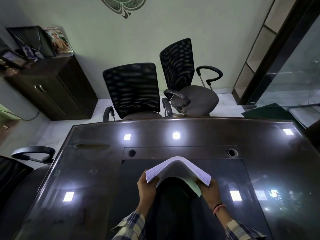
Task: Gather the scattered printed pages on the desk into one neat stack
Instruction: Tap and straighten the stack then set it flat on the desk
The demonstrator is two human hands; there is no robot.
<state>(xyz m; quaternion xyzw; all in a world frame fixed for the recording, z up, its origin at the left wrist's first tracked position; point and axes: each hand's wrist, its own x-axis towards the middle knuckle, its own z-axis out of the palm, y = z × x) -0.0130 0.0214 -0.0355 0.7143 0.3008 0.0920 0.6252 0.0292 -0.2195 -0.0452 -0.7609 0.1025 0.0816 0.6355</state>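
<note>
A thick stack of white printed pages [176, 168] is held above the dark glossy desk [97, 170], bent into an arch with its middle raised. My left hand [146, 187] grips the stack's left end. My right hand [208, 191] grips its right end, where one sheet hangs lower than the others. No loose pages show on the desk top.
Two black mesh office chairs [133, 90] [183, 75] stand beyond the desk's far edge. Another chair's armrest [32, 153] sits at the left. A dark wooden cabinet [52, 87] with framed pictures stands at the back left. A glass partition [294, 75] is at the right.
</note>
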